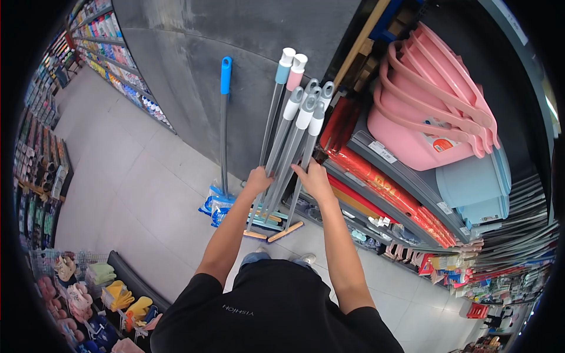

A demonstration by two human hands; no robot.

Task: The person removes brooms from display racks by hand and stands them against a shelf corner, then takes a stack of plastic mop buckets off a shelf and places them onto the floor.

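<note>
A bundle of long-handled brooms (pixel 281 150) stands upright in front of me, with grey poles and white-and-grey grip ends. Their flat heads (pixel 285 231), tan and teal, rest on the floor. My left hand (pixel 258 181) is closed around a pole on the left side of the bundle. On the other side, my right hand (pixel 315 178) is closed around the rightmost pole, thumb toward the bundle. Fingertips of both hands are partly hidden. Two poles behind have a teal grip (pixel 283 72) and a pink grip (pixel 295 77).
A blue-handled pole (pixel 224 117) with a plastic-wrapped head leans on the grey wall (pixel 194 65). At right, a shelf (pixel 376 150) holds stacked pink buckets (pixel 412 126), blue buckets (pixel 474 182) and red packages (pixel 382 185). Slippers (pixel 118 296) hang at lower left.
</note>
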